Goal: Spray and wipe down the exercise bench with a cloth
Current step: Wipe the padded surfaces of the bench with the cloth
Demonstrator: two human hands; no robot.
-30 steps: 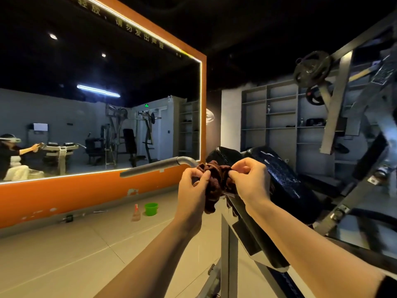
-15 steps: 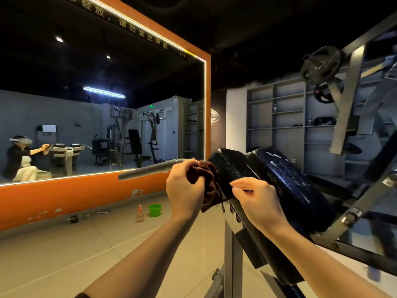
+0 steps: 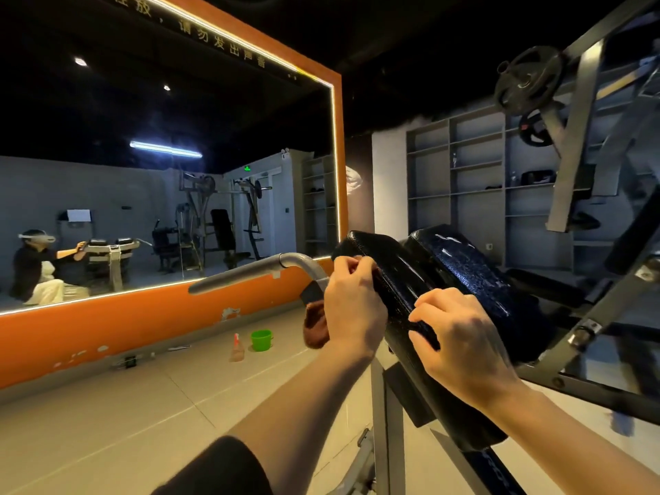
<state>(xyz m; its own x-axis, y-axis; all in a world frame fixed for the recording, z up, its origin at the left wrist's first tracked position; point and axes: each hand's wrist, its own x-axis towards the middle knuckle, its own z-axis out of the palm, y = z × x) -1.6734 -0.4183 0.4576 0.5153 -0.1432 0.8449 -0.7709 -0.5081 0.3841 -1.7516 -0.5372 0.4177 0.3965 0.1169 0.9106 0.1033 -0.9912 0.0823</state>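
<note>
brown terry cloth (image 3: 315, 328) hung bunched from your left hand (image 3: 351, 309), whose fingers were curled round it against the left edge of the narrow black vinyl pad (image 3: 389, 280) of the exercise bench; most of the cloth was hidden behind your hand, with a fold dangling below the knuckles, just beside the grey steel handle bar (image 3: 250, 271). your right hand (image 3: 460, 342) rested on the same pad lower down, its fingers curled over the pad's edge and gripping it. beside it the wider black pad (image 3: 475, 276) glistened with wet droplets. both pads sat tilted on the grey steel frame (image 3: 384, 423).

gold chinese characters ran along the top of the orange mirror frame (image 3: 143, 316); "请勿发出声音" could be read, with "轻放" before it. lettering on the blue frame rail (image 3: 496, 469) at the bottom was too blurred to read.

on the tiled floor (image 3: 107, 405) near the orange wall stood a small green bucket (image 3: 261, 340); you could not tell what was in it. just beside it stood a spray bottle (image 3: 236, 349) with a red top and pale brownish body. grey open shelves (image 3: 464, 180) behind the bench held a few dark items, too small to name. black weight plates (image 3: 525, 80) hung on the machine at upper right.
</note>
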